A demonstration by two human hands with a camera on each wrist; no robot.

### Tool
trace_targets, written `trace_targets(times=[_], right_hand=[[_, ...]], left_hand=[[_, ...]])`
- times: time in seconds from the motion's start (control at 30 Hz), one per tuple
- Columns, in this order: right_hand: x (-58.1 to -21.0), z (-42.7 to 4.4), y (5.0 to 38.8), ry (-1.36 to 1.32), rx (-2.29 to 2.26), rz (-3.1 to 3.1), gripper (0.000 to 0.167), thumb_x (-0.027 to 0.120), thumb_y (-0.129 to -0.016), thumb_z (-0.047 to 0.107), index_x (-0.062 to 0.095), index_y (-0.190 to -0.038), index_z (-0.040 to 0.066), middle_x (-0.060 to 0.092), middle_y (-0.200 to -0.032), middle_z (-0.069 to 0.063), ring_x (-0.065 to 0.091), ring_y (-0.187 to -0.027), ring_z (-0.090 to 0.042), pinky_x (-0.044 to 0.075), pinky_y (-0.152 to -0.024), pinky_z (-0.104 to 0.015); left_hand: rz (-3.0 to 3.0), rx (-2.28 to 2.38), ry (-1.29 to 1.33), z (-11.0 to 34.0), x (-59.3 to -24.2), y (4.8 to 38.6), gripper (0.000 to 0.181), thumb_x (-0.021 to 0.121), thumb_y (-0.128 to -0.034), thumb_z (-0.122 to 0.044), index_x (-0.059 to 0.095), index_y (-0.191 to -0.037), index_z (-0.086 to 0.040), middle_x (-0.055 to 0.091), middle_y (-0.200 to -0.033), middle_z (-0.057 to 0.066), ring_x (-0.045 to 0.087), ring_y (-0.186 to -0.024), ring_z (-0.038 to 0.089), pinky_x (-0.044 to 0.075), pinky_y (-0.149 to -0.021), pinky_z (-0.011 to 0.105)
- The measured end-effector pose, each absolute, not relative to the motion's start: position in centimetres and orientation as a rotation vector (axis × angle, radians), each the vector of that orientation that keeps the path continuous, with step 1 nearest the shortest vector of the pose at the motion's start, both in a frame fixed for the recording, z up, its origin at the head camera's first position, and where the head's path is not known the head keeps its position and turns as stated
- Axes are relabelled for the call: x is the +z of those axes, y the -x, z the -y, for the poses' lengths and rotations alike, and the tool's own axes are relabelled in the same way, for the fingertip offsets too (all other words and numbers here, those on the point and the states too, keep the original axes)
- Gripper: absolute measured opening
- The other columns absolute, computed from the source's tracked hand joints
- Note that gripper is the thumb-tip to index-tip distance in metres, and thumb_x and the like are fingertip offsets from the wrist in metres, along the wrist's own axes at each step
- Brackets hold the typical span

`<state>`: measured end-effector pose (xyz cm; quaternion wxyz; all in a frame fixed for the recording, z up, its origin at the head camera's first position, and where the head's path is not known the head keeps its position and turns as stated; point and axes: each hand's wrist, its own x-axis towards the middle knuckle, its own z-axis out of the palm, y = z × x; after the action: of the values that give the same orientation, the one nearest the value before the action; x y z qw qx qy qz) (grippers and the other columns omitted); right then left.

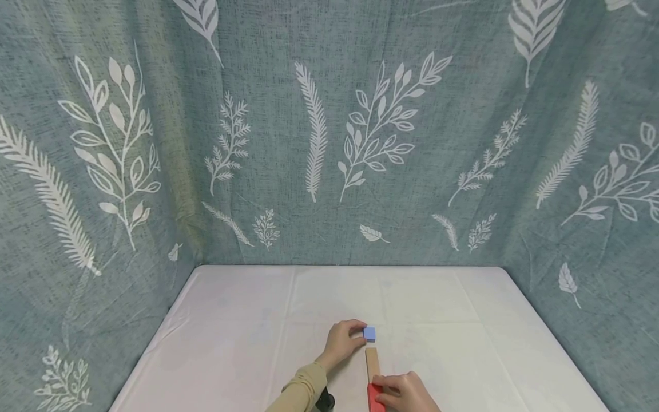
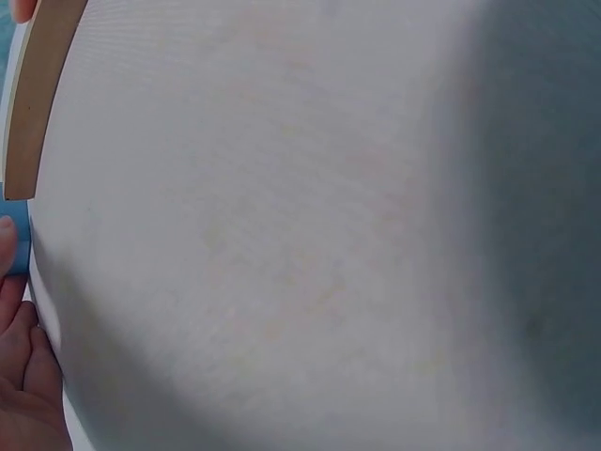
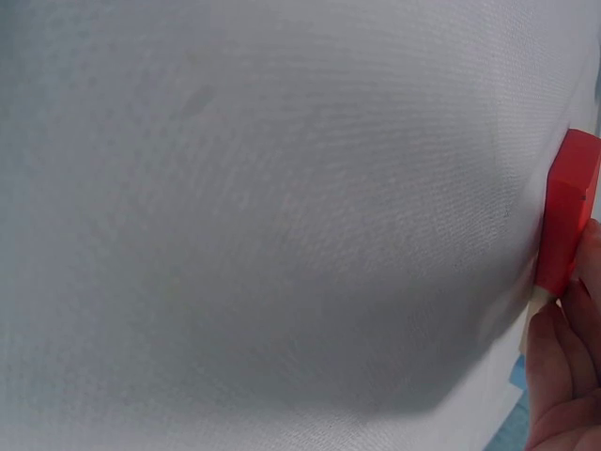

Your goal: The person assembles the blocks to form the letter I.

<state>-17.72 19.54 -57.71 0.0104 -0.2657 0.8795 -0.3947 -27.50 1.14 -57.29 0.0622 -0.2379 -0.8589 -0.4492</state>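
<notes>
My left hand (image 1: pixel 341 344) pinches a small blue block (image 1: pixel 369 334) between thumb and fingertips. Just nearer than it lies a long plain wooden block (image 1: pixel 372 365), a narrow gap between the two in the head view. A red block (image 1: pixel 374 395) continues that row, end to end with the wood. Where those two meet, my right hand (image 1: pixel 407 392) grips the red block. The left wrist view catches the blue block (image 2: pixel 13 249) at its left edge, below the wooden block (image 2: pixel 36 103). At the right wrist view's edge, right-hand fingers (image 3: pixel 556 357) hold the red block (image 3: pixel 567 207).
A white cloth (image 1: pixel 247 326) covers the table. Patterned green-grey curtains (image 1: pixel 288 143) enclose its back and sides. Beneath the left sleeve (image 1: pixel 304 386) a black object (image 1: pixel 325 399) shows partly.
</notes>
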Motion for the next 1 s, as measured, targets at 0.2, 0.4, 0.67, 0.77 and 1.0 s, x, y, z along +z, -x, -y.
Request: trace_targets(times=[0.2, 0.4, 0.67, 0.77, 1.0], right_hand=[[-57.54, -19.42, 17.69, 0.794, -1.261, -2.713, 0.034, 0.071, -0.084, 0.024, 0.071, -0.106, -0.001, 0.070, -0.104, -0.018, 0.068, -0.094, -0.015, 0.059, -0.070, -0.020], [-57.66, -19.43, 17.68, 0.808, -1.263, -2.723, 0.032, 0.071, -0.084, 0.022, 0.071, -0.105, -0.002, 0.071, -0.103, -0.018, 0.069, -0.092, -0.014, 0.058, -0.069, -0.017], [-57.68, -19.42, 17.68, 0.812, -1.255, -2.729, 0.032, 0.071, -0.084, 0.021, 0.071, -0.105, -0.003, 0.071, -0.103, -0.018, 0.069, -0.092, -0.015, 0.058, -0.069, -0.017], [-57.60, -19.37, 17.68, 0.804, -1.258, -2.722, 0.032, 0.071, -0.084, 0.021, 0.071, -0.105, -0.003, 0.070, -0.103, -0.019, 0.069, -0.093, -0.016, 0.059, -0.069, -0.018], [-57.56, -19.34, 17.67, 0.788, -1.260, -2.715, 0.033, 0.071, -0.084, 0.022, 0.071, -0.105, -0.002, 0.071, -0.104, -0.018, 0.069, -0.093, -0.016, 0.059, -0.069, -0.019]], left_hand=[[2.604, -1.372, 0.699, -1.15, -57.46, 27.53, 0.028, 0.073, -0.0770, -0.006, 0.069, -0.103, 0.002, 0.072, -0.104, 0.012, 0.065, -0.104, 0.031, 0.052, -0.094, 0.041], [2.598, -1.367, 0.700, -1.13, -57.38, 27.24, 0.028, 0.073, -0.0767, -0.006, 0.069, -0.103, 0.002, 0.072, -0.104, 0.013, 0.065, -0.104, 0.031, 0.052, -0.093, 0.042], [2.585, -1.388, 0.713, -1.00, -57.01, 27.09, 0.028, 0.074, -0.0767, -0.007, 0.069, -0.103, 0.001, 0.072, -0.104, 0.013, 0.065, -0.104, 0.032, 0.052, -0.093, 0.041], [2.583, -1.392, 0.709, -1.05, -56.99, 27.08, 0.028, 0.073, -0.0770, -0.006, 0.069, -0.103, 0.002, 0.072, -0.104, 0.014, 0.065, -0.104, 0.032, 0.052, -0.092, 0.042], [2.601, -1.387, 0.678, -1.16, -57.26, 27.14, 0.028, 0.073, -0.0770, -0.007, 0.069, -0.104, 0.001, 0.072, -0.104, 0.013, 0.065, -0.104, 0.031, 0.052, -0.093, 0.042]])
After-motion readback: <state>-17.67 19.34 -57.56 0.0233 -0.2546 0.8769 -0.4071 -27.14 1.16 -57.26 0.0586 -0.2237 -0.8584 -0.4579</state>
